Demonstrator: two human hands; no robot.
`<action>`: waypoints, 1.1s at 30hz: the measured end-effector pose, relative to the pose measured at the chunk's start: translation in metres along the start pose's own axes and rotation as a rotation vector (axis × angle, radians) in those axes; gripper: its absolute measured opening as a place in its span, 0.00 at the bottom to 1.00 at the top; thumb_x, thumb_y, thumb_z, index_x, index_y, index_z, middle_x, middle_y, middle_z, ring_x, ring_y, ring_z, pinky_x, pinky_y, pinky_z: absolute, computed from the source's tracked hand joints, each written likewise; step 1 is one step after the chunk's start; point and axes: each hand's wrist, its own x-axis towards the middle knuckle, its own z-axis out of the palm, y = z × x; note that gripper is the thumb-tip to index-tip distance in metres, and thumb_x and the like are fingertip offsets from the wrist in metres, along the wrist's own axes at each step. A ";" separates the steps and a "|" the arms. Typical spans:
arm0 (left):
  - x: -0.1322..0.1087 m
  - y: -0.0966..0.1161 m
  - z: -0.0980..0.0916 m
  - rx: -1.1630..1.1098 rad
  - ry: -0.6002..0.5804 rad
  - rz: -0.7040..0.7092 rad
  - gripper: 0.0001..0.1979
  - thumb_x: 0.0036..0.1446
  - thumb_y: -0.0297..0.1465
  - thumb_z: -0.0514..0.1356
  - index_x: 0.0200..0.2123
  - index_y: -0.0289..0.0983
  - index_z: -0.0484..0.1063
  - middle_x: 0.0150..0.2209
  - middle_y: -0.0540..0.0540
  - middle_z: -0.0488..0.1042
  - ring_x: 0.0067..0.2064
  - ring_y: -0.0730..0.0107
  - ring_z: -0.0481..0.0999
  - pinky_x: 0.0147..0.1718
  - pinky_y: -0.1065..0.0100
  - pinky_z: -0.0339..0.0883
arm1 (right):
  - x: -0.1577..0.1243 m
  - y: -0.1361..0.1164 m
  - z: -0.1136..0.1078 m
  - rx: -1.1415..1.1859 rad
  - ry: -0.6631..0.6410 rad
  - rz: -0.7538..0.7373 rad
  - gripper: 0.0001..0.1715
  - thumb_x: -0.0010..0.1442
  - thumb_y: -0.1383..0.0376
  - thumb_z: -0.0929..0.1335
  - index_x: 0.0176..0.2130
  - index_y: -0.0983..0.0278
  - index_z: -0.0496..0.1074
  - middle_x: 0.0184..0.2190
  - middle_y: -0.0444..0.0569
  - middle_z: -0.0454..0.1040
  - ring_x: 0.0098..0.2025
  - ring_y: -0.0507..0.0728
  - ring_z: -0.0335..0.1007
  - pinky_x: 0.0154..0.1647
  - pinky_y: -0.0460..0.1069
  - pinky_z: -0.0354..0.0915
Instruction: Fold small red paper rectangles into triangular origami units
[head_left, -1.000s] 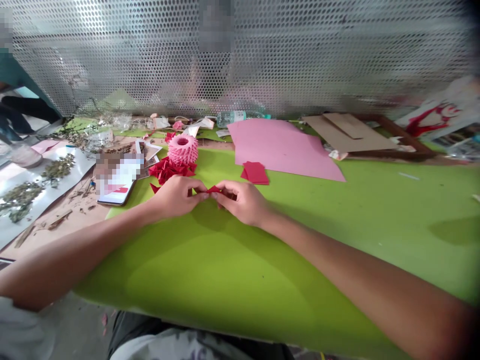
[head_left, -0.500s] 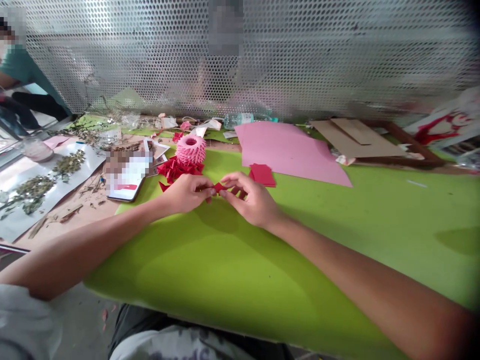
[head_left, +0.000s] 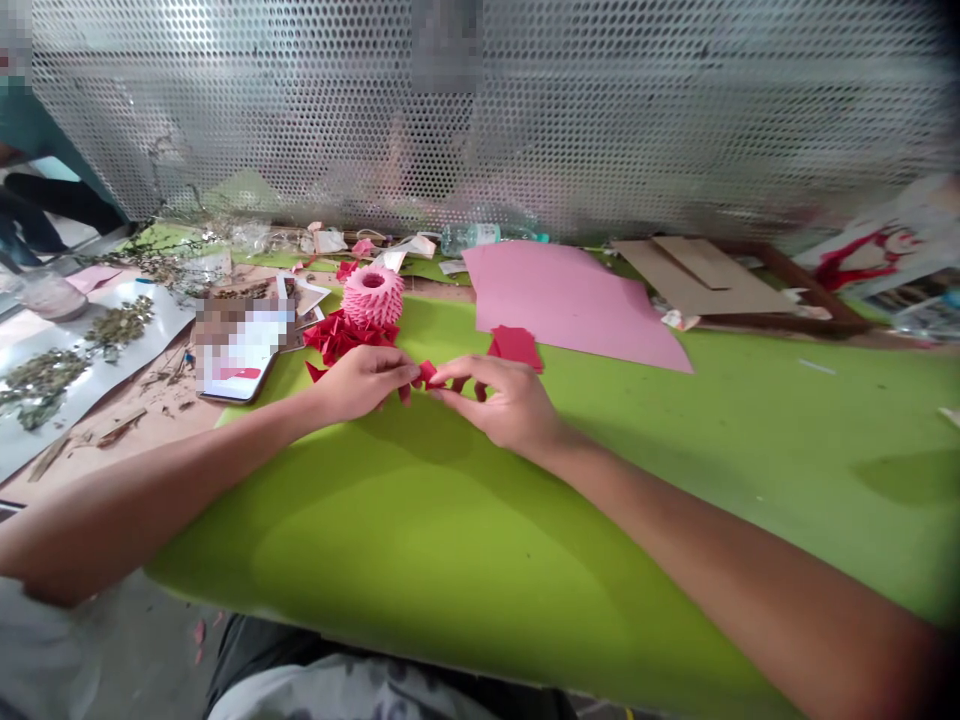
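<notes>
My left hand [head_left: 358, 382] and my right hand [head_left: 504, 402] meet over a green sheet [head_left: 465, 520] and pinch a small folded red paper piece [head_left: 427, 374] between their fingertips. The right hand's other fingers are curled. Just behind the left hand lies a heap of folded red paper pieces [head_left: 341, 337], and beyond it stands a round pink-and-white paper model [head_left: 370, 296]. A small stack of red paper squares [head_left: 514, 345] lies just behind the right hand.
A pink paper sheet [head_left: 566, 300] lies at the back centre, brown cardboard [head_left: 697, 275] to its right. A phone [head_left: 238, 350] lies left of the green sheet, dried plant bits [head_left: 67, 360] further left. A perforated metal screen [head_left: 525, 110] closes the back. Another person [head_left: 30, 150] is at far left.
The right hand's fingers have loosened from a tighter grip to a fingertip pinch. The red piece has turned slightly between both hands. The view has shifted a little.
</notes>
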 end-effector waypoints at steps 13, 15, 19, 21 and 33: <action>0.002 -0.001 -0.001 -0.053 -0.053 0.019 0.16 0.61 0.41 0.56 0.33 0.34 0.73 0.28 0.47 0.76 0.21 0.78 0.64 0.19 0.75 0.56 | 0.000 0.001 -0.005 -0.136 -0.021 -0.070 0.04 0.63 0.62 0.72 0.39 0.60 0.78 0.37 0.48 0.83 0.35 0.55 0.78 0.36 0.49 0.71; 0.002 -0.001 -0.002 -0.044 -0.059 0.039 0.16 0.62 0.41 0.55 0.33 0.34 0.73 0.29 0.47 0.76 0.21 0.78 0.65 0.20 0.75 0.57 | 0.000 -0.001 -0.005 -0.140 -0.027 -0.026 0.06 0.63 0.60 0.71 0.39 0.59 0.78 0.37 0.48 0.83 0.36 0.57 0.79 0.37 0.51 0.72; 0.002 -0.003 -0.002 -0.017 -0.047 0.083 0.16 0.63 0.41 0.55 0.33 0.34 0.72 0.28 0.48 0.74 0.21 0.79 0.65 0.20 0.75 0.56 | -0.002 -0.004 -0.003 -0.123 0.006 0.073 0.10 0.64 0.57 0.70 0.39 0.59 0.79 0.37 0.49 0.83 0.32 0.56 0.77 0.31 0.51 0.70; 0.001 -0.003 -0.002 0.007 -0.032 0.109 0.16 0.64 0.41 0.54 0.32 0.34 0.72 0.28 0.49 0.73 0.22 0.79 0.65 0.20 0.75 0.56 | -0.001 -0.006 -0.001 -0.082 0.034 0.146 0.10 0.64 0.57 0.70 0.39 0.60 0.80 0.36 0.49 0.83 0.27 0.54 0.74 0.27 0.49 0.67; -0.001 -0.004 0.003 0.314 0.133 0.367 0.11 0.66 0.33 0.55 0.34 0.35 0.72 0.29 0.50 0.73 0.28 0.75 0.67 0.28 0.73 0.58 | 0.002 -0.003 0.010 0.386 0.098 0.465 0.18 0.58 0.55 0.73 0.45 0.61 0.72 0.37 0.49 0.80 0.33 0.55 0.76 0.33 0.51 0.73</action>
